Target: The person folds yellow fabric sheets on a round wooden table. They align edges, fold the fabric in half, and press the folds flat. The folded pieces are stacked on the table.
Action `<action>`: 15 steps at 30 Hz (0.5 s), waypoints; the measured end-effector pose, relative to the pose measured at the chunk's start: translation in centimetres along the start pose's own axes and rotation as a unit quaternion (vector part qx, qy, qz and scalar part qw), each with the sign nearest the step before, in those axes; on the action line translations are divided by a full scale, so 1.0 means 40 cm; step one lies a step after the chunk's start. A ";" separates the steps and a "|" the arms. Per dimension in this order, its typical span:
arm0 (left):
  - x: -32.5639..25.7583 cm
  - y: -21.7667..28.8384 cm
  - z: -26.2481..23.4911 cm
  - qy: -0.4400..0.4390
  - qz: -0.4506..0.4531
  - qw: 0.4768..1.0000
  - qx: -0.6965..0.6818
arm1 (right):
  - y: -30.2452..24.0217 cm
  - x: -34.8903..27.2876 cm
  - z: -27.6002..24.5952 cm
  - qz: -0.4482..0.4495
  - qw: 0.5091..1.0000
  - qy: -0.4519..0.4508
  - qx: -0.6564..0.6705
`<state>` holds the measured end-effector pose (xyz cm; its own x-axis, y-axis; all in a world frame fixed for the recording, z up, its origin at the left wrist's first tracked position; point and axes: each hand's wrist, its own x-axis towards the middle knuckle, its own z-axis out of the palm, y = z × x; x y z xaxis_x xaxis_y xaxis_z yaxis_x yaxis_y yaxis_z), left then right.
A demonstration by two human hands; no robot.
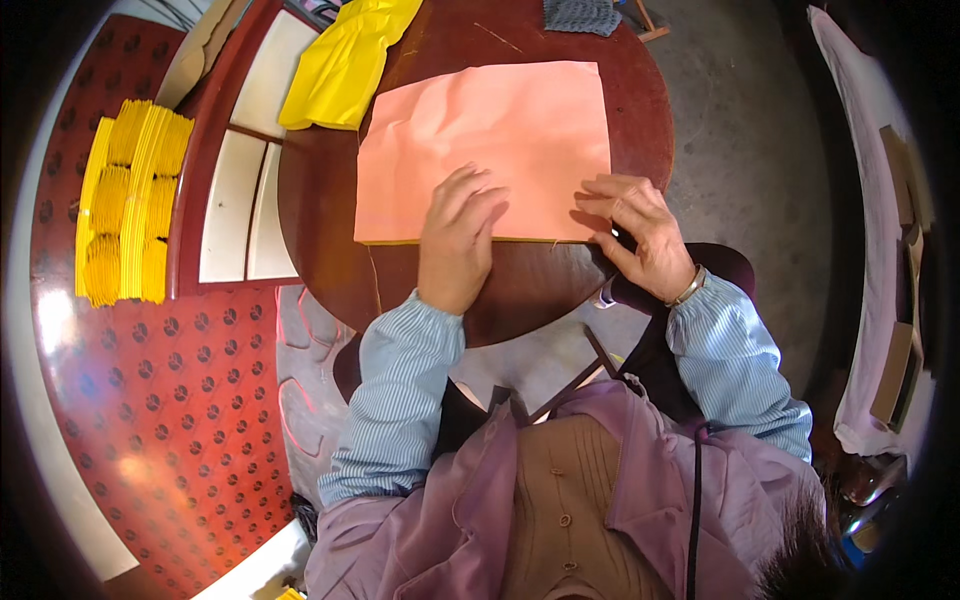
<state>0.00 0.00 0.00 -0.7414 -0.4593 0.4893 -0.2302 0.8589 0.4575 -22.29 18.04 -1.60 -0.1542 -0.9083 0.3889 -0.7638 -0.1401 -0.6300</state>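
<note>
Fingers (484, 208) of the left hand (458, 245) are loosely bent and slightly parted over the lower middle of the pink sheet; those of the right hand (640, 228) curve over its lower right corner, thumb apart. Whether either hand presses on it cannot be told.

A round reddish-brown table (520, 300) fills the upper middle of the frame. On it lies the pink sheet (490, 140), faintly creased, yellow along its lower edge. Stacked yellow bundles (130, 205) sit at upper left, a crumpled yellow sheet (345, 70) at upper centre-left, a grey cloth (582, 15) at the top edge.
</note>
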 end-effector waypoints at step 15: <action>-0.087 -0.107 0.010 -0.081 -0.072 0.989 -0.103 | 0.076 0.028 0.013 -0.010 0.996 -0.068 0.060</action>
<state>3.33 -1.99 -3.98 -0.8051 -0.5173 0.2903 -0.2196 0.7146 0.6642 -24.46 16.40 -3.43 -0.0475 -0.9489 0.3119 -0.6846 -0.1965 -0.7019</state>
